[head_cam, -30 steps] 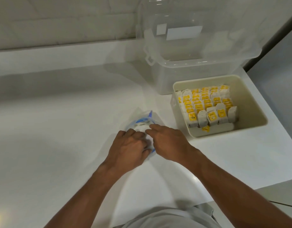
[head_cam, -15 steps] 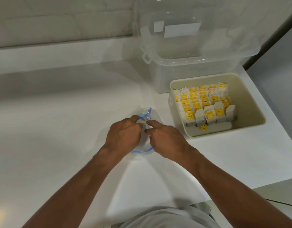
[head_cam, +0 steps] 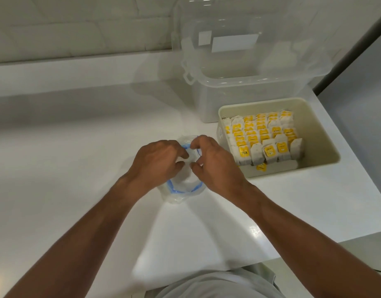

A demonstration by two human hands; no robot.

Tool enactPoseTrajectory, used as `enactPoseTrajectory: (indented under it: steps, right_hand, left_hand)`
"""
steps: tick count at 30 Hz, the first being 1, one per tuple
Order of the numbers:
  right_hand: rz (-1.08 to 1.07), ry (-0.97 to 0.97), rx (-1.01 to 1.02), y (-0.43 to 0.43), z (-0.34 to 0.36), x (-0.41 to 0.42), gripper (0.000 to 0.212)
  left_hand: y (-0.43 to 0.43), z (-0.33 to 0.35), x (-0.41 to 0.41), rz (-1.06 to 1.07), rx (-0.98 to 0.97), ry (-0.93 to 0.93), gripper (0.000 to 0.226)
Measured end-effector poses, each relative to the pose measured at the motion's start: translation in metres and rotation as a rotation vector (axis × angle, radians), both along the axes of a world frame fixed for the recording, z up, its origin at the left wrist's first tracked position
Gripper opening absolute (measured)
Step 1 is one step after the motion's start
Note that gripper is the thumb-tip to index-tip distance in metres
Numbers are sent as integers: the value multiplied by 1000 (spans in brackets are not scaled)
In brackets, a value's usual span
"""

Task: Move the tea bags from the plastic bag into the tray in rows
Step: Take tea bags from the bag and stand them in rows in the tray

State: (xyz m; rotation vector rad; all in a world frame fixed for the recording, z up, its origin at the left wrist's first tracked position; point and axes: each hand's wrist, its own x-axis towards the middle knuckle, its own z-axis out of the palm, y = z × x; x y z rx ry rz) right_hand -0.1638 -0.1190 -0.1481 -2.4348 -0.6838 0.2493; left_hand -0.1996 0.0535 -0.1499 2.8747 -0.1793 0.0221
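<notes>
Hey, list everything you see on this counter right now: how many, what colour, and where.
bag: one, clear with a blue zip rim, counter centre, between the hands
tea bags: many, uncounted, white with yellow tags, in rows in the tray's left part
tray: one, beige, right of the bag
box: one, clear, behind the tray
labels: two, white, on the box
counter: one, white, under everything
wall: pale tiles, behind
shirt: one, grey, bottom edge
left hand: fingers curled on the bag's rim
right hand: fingers curled on the bag's rim
</notes>
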Motion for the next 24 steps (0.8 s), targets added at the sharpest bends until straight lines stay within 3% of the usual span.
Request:
enactPoseTrajectory:
  steps: [4,11,15,21,24]
  right_hand:
    - [-33,113,103,2,10,8,50]
    - [-86,325,238,0,6,8,10]
    - [-184,451,403,1,15,5,9]
    - [-240,600,543,-3,24,8,15]
    - [-246,659,563,-4,25,7,15]
  left_hand:
    - [3,15,4,7,-136,89,15]
    - [8,37,11,135,-656,231,33]
    - [11,41,11,244,-939,278,43]
    - [11,43,10,310,-1038,316,10]
    - [9,44,10,328,-1028,305,5]
